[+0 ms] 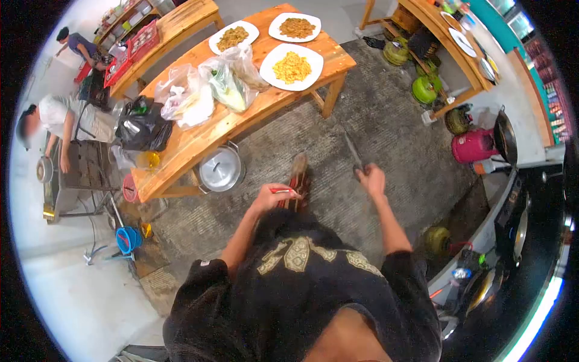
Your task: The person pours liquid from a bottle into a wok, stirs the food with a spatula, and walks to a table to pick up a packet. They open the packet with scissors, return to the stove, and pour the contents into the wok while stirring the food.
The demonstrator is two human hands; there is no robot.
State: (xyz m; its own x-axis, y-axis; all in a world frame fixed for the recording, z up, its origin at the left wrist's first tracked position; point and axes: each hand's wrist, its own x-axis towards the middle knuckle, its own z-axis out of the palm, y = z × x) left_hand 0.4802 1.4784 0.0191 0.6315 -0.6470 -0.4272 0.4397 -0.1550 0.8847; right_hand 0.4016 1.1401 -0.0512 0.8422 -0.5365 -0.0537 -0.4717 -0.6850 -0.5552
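In front of my body, over the floor, my left hand (272, 198) is closed on a slim red object (282, 190). Its exact kind is too small to make out. Off to the right, my right hand (370, 181) grips a knife (352, 147) by its dark handle, the long blade pointing forward and away from me. Both hands are raised in the air, apart from each other and from the wooden table (223, 130) ahead.
Three white plates of food, one a plate of yellow food (292, 67), stand on the table beside plastic bags (232, 78). A lidded pot (220, 169) sits below. Gas cylinders (427, 88) and a wok (505, 137) line the right. Two people are at left.
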